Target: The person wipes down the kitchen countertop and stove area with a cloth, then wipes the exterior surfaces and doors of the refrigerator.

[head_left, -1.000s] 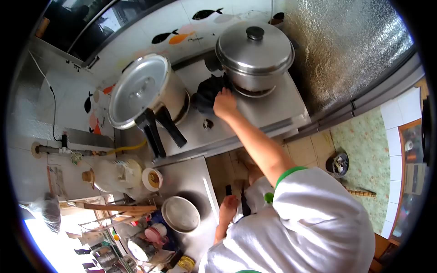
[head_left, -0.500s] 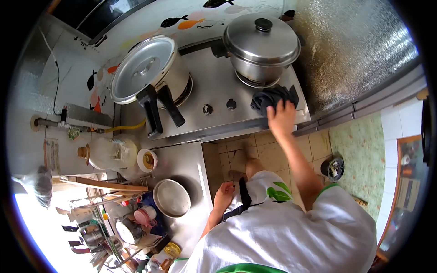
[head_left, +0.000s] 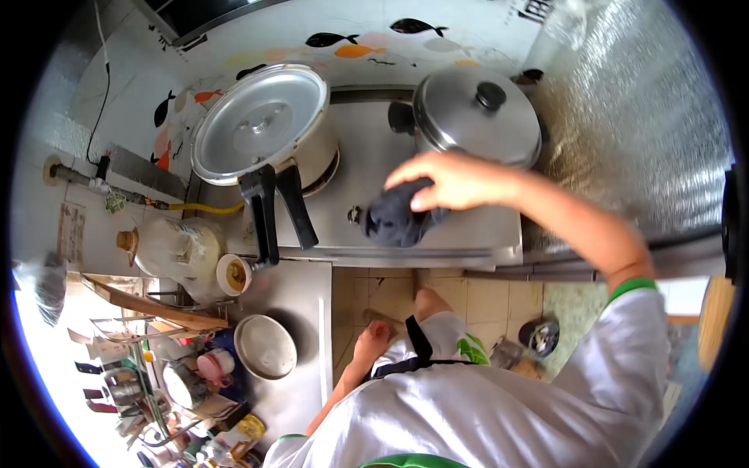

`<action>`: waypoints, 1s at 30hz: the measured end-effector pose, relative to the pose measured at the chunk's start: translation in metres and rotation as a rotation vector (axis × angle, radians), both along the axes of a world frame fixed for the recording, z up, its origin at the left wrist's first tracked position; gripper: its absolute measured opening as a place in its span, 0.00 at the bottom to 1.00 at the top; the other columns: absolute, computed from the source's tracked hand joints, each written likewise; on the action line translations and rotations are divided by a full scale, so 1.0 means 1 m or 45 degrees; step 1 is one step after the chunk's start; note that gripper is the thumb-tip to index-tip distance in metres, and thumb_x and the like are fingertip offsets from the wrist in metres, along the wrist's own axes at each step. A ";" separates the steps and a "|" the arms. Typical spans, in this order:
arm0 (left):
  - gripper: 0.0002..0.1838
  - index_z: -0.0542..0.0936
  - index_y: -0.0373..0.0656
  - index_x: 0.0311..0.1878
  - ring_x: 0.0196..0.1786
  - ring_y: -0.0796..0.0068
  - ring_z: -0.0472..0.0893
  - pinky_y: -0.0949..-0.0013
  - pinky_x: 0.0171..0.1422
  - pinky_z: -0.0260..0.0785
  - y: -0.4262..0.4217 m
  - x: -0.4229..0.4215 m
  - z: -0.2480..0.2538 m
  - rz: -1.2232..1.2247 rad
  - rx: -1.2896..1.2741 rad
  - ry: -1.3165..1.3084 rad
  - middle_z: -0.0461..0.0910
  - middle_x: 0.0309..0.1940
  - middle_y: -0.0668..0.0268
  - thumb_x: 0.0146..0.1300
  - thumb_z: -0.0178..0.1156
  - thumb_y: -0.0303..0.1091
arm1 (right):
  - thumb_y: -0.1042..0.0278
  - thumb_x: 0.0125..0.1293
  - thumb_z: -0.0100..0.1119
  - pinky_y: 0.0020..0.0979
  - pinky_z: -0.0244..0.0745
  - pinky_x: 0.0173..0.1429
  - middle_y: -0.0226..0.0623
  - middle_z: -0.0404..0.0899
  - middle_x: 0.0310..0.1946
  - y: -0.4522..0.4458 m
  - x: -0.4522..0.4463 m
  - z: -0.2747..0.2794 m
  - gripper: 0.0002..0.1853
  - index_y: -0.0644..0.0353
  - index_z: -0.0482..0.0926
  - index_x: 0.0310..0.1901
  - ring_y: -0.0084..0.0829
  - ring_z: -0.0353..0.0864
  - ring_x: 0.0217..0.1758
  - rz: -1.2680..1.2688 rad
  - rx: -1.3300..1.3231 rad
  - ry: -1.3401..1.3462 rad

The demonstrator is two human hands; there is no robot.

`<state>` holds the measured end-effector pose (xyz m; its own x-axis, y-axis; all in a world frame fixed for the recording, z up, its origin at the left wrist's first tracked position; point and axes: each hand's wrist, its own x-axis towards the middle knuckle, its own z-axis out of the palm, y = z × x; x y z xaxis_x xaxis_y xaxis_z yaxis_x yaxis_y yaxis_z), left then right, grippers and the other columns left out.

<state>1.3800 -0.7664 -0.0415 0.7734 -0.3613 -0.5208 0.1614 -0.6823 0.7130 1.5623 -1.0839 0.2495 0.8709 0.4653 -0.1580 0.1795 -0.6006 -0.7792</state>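
Note:
My right hand [head_left: 449,181] is closed on a bunched dark grey cloth [head_left: 402,217], pressed on the steel stovetop [head_left: 365,140] near its front edge. The cloth covers one burner knob; the other knob [head_left: 354,214] shows just left of it. Behind my forearm stands a lidded steel pot [head_left: 452,109], partly hidden by the arm. On the left burner is a pressure cooker [head_left: 261,129] with two black handles pointing toward me. My left hand [head_left: 373,340] hangs low by my leg, fingers curled in, with nothing visible in it.
On the steel counter [head_left: 312,351] at left lies a round metal pan [head_left: 265,347]. A large jar [head_left: 179,249] and a small cup [head_left: 234,274] stand by the stove. A crowded dish rack [head_left: 160,390] fills the lower left. A bin [head_left: 540,337] sits on the floor.
My right hand and the cloth have moved left along the stove front, from the right corner to the burner knobs. The camera view has shifted. My left hand stays low by my leg.

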 end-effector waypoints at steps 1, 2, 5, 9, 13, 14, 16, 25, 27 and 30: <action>0.13 0.80 0.49 0.46 0.46 0.51 0.82 0.56 0.49 0.74 -0.004 0.001 0.000 0.029 0.017 0.020 0.83 0.40 0.54 0.64 0.55 0.42 | 0.78 0.57 0.62 0.33 0.71 0.59 0.42 0.80 0.53 -0.008 0.027 0.021 0.23 0.62 0.76 0.57 0.36 0.79 0.55 0.108 0.008 -0.059; 0.13 0.80 0.49 0.46 0.46 0.50 0.82 0.56 0.49 0.74 -0.008 0.003 0.000 0.122 -0.049 0.062 0.83 0.40 0.54 0.64 0.55 0.42 | 0.79 0.57 0.62 0.32 0.71 0.59 0.40 0.80 0.51 -0.012 0.059 0.044 0.23 0.61 0.76 0.57 0.35 0.79 0.54 0.139 -0.044 0.030; 0.12 0.81 0.49 0.46 0.45 0.50 0.82 0.56 0.48 0.74 -0.027 0.004 -0.003 0.346 0.072 0.039 0.83 0.39 0.53 0.63 0.56 0.41 | 0.82 0.55 0.62 0.31 0.71 0.57 0.35 0.81 0.48 -0.024 0.161 0.066 0.25 0.60 0.77 0.57 0.32 0.77 0.51 0.131 -0.233 0.197; 0.11 0.80 0.46 0.45 0.44 0.52 0.82 0.58 0.48 0.74 -0.059 -0.008 0.000 0.628 0.101 0.062 0.83 0.37 0.54 0.61 0.58 0.39 | 0.78 0.53 0.65 0.31 0.72 0.56 0.35 0.81 0.48 -0.042 0.300 -0.007 0.26 0.58 0.78 0.58 0.32 0.77 0.51 0.277 -0.553 0.160; 0.12 0.80 0.44 0.43 0.42 0.57 0.84 0.62 0.47 0.74 -0.090 -0.041 0.006 0.984 0.013 0.262 0.84 0.35 0.56 0.61 0.59 0.39 | 0.68 0.55 0.68 0.32 0.69 0.61 0.39 0.77 0.55 -0.033 0.360 -0.091 0.28 0.55 0.77 0.60 0.36 0.75 0.56 0.600 -0.574 0.367; 0.11 0.81 0.44 0.42 0.41 0.60 0.84 0.63 0.46 0.74 -0.091 -0.055 -0.004 0.949 0.111 0.299 0.84 0.34 0.57 0.61 0.59 0.39 | 0.58 0.60 0.64 0.32 0.61 0.68 0.41 0.67 0.67 -0.024 0.365 -0.108 0.27 0.54 0.76 0.61 0.37 0.68 0.66 0.922 -0.809 0.182; 0.11 0.81 0.44 0.42 0.40 0.60 0.84 0.63 0.46 0.75 -0.090 -0.080 -0.023 1.006 0.126 0.356 0.84 0.34 0.57 0.61 0.59 0.39 | 0.53 0.62 0.61 0.33 0.56 0.71 0.40 0.61 0.70 -0.012 0.360 -0.132 0.27 0.54 0.75 0.62 0.36 0.62 0.70 1.036 -0.772 0.296; 0.11 0.81 0.43 0.44 0.42 0.61 0.84 0.65 0.46 0.74 -0.105 -0.041 -0.012 0.947 0.097 0.268 0.84 0.36 0.58 0.63 0.58 0.37 | 0.32 0.71 0.29 0.37 0.32 0.78 0.29 0.55 0.74 -0.124 0.339 -0.144 0.36 0.50 0.77 0.61 0.33 0.42 0.79 0.854 -0.597 0.856; 0.11 0.81 0.45 0.44 0.43 0.59 0.84 0.64 0.47 0.74 -0.107 -0.029 -0.002 0.889 0.096 0.278 0.84 0.38 0.58 0.63 0.58 0.38 | 0.34 0.73 0.28 0.37 0.35 0.78 0.28 0.58 0.73 -0.168 0.326 -0.140 0.37 0.56 0.79 0.58 0.31 0.42 0.79 0.742 -0.509 1.095; 0.12 0.82 0.46 0.44 0.43 0.57 0.83 0.61 0.47 0.74 -0.096 -0.028 -0.014 0.757 0.203 0.240 0.84 0.37 0.57 0.62 0.58 0.40 | 0.34 0.73 0.27 0.35 0.35 0.78 0.28 0.56 0.74 -0.224 0.309 -0.130 0.35 0.55 0.70 0.63 0.30 0.42 0.79 1.476 -1.069 0.316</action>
<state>1.3518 -0.8625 -0.0554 0.7078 0.1938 -0.6793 0.6572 -0.5333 0.5325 1.8714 -1.3076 0.1195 -0.0130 0.5714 -0.8206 0.7871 -0.5003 -0.3608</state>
